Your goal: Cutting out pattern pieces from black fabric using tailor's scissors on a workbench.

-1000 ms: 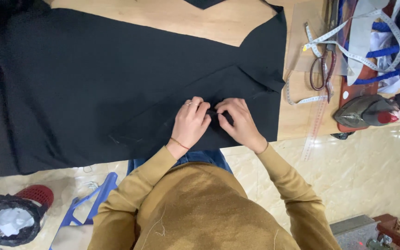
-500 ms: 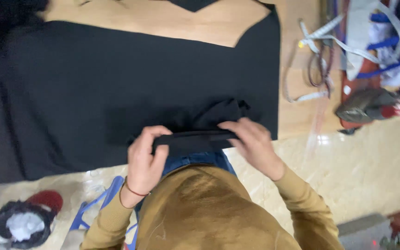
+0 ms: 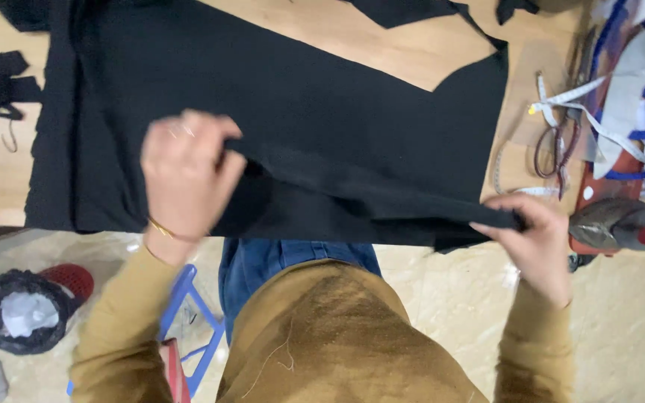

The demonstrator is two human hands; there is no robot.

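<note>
1. We are pinching one end of a black strip [image 3: 367,190] in our left hand [image 3: 188,175], the grip closed tight on the cloth near the upper left of the fold.
2. We are holding the other end in our right hand [image 3: 535,242], thumb and fingers clamped on the tip, low and to the right, just over the table's near edge.
3. Between the two grips the strip is running taut in a slanting line, raised a little above the big sheet of black fabric [image 3: 300,97] spread flat on the wooden table [image 3: 397,56].
4. To do this stretch well, we judge that both ends want an even pull, with the strip kept flat and free of twist, and the sheet beneath left undisturbed.
5. Further out, a tape measure [image 3: 584,93] is trailing over the right side of the table beside a pair of scissors [image 3: 550,145], and small black scraps [image 3: 5,82] are lying at the far left.
6. Below the table, a blue stool [image 3: 188,313] is standing by our knees, and a red and black bundle [image 3: 31,302] is sitting on the floor.
</note>
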